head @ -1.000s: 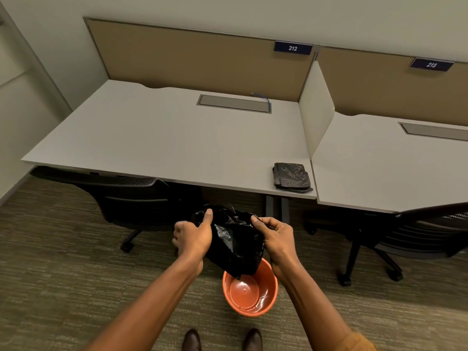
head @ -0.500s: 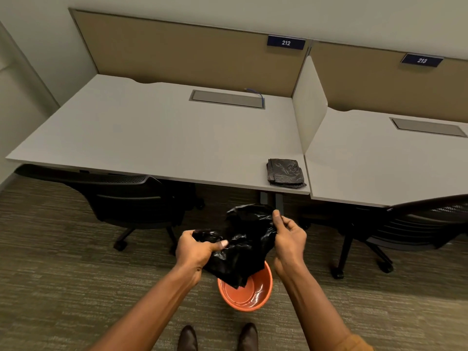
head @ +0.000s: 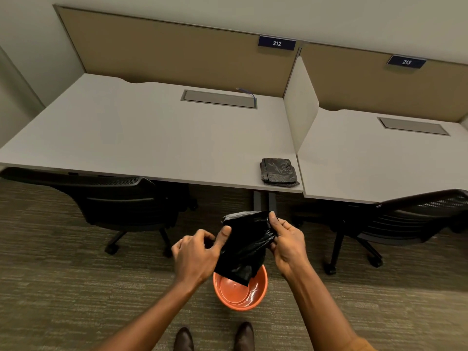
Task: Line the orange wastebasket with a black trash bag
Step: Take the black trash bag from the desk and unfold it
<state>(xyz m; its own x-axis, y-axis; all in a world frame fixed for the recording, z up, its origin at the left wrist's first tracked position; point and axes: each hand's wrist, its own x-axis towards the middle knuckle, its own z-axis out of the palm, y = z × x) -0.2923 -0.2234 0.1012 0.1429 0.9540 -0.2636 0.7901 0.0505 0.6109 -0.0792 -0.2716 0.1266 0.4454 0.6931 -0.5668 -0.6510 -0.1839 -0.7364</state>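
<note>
From the head view, a crumpled black plastic trash bag (head: 244, 245) hung between both hands, directly over the round orange plastic wastebasket (head: 240, 290) that stood on the striped grey-brown carpet (head: 63, 287) just ahead of the person's dark shoes (head: 215, 336). The right hand (head: 288, 243) had its grip pinched on the bag's upper right edge, thumb and fingers closed on the film. The left hand (head: 196, 257) gripped the bag's left side, its thumb pressed on the front; how much film lay inside its curled fingers could not be told. The bag was still bunched, its mouth unopened, its long axis running down from the hands, and its lowest corner hung over the wastebasket's opening; whether it touched the inside was unclear. Both hands sat about equally near, one on each side, so the basket lay straight below the grip. Probably the next thing needed was to spread the mouth apart before lowering. A folded stack of dark plastic bags (head: 278, 172) rested at the front right corner of the pale grey bench (head: 139, 138).
</note>
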